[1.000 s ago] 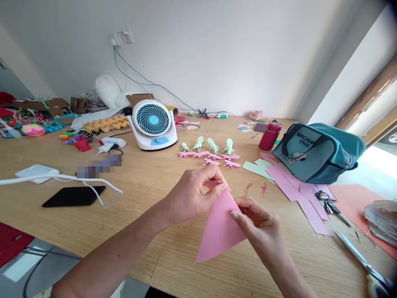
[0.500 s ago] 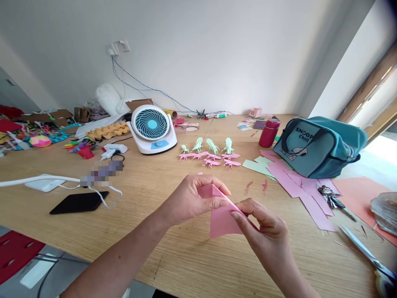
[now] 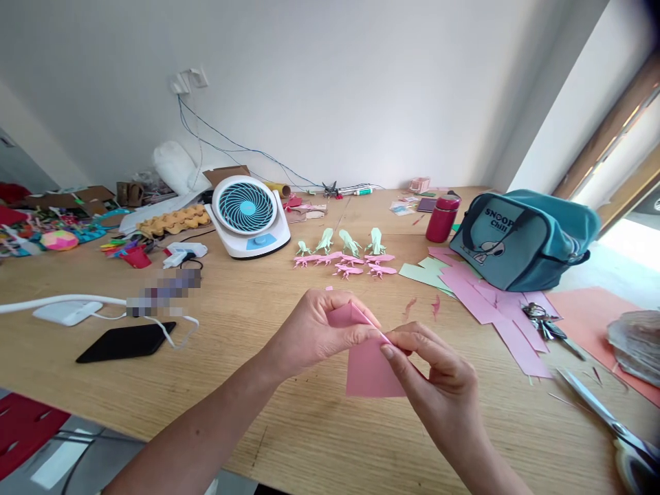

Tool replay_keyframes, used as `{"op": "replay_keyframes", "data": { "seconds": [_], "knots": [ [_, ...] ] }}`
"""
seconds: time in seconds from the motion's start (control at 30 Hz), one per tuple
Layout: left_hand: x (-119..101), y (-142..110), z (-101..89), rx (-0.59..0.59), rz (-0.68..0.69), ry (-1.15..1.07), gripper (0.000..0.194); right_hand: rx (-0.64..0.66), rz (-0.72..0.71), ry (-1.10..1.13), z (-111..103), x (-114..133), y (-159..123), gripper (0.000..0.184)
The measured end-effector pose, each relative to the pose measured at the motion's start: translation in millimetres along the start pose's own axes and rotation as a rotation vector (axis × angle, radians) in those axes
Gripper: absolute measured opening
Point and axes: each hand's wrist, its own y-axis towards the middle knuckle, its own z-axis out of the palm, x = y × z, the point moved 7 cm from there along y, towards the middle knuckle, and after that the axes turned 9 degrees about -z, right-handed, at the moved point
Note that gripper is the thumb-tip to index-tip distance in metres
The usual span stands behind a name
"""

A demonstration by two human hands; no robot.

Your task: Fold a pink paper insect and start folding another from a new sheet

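Observation:
A pink sheet of paper point(image 3: 372, 371), folded over along its upper edge, is held up above the wooden table between both hands. My left hand point(image 3: 327, 330) pinches the fold from the left, with the thumb in front and the fingers behind. On the right, my right hand point(image 3: 433, 368) grips the same fold between thumb and forefinger, its fingertips close to the left thumb. The lower part of the sheet hangs down. Beyond the hands stand several green folded paper insects point(image 3: 349, 243), with several pink paper insects point(image 3: 348, 270) in front of them.
Scissors point(image 3: 601, 412) lie at the right edge, near keys point(image 3: 544, 320) and pink paper strips point(image 3: 477, 295). A teal bag point(image 3: 508, 240) and a red flask point(image 3: 442, 218) stand behind. To the left are a fan point(image 3: 250, 216), a black phone point(image 3: 126, 342) and a white cable point(image 3: 62, 300).
The right fingertips have shifted slightly along the fold toward the left hand. The hanging part of the paper now faces me flatter. The whole view has turned a little.

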Motion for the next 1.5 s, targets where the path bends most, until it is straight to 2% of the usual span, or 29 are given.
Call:
{"op": "replay_keyframes", "data": {
  "seconds": [0.1,0.33,0.53,0.73,1.03,1.17,1.23,1.33,1.43,1.5],
  "knots": [
    [-1.8,1.5,2.8,0.033,0.009,-0.013,0.006,-0.019,-0.026,0.001,-2.6,3.4,1.8,0.011],
    [-7.2,0.0,3.6,-0.010,0.054,0.006,0.008,-0.024,-0.056,0.003,-5.3,8.6,1.8,0.012],
    [-15.5,-3.2,6.4,0.024,0.060,0.060,0.006,-0.014,-0.070,-0.004,-5.8,11.1,0.8,0.011],
    [-15.5,-7.3,0.5,-0.049,0.036,0.088,0.010,-0.003,-0.085,-0.050,-6.2,11.9,1.8,0.013],
    [-27.9,-16.1,-33.7,-0.274,0.031,0.043,0.018,0.032,-0.132,-0.120,-12.3,1.9,-2.4,0.014],
    [-20.6,-20.0,-50.8,-0.322,-0.034,-0.026,0.022,0.084,-0.102,-0.153,-16.7,-9.9,-2.4,0.013],
    [-16.0,-21.3,-55.9,-0.346,-0.060,-0.050,0.025,0.065,-0.076,-0.174,-21.4,-14.7,-2.2,0.014],
    [-9.4,-20.9,-51.8,-0.334,-0.095,-0.050,0.025,-0.007,-0.083,-0.199,-25.2,-13.0,-1.8,0.014],
    [-2.7,-18.9,-36.3,-0.292,-0.120,-0.012,0.024,0.049,-0.106,-0.173,-12.6,-3.3,0.1,0.019],
    [0.5,-17.4,-24.4,-0.251,-0.118,0.019,0.024,0.089,-0.119,-0.147,-3.7,5.6,2.6,0.012]
  ]
}}
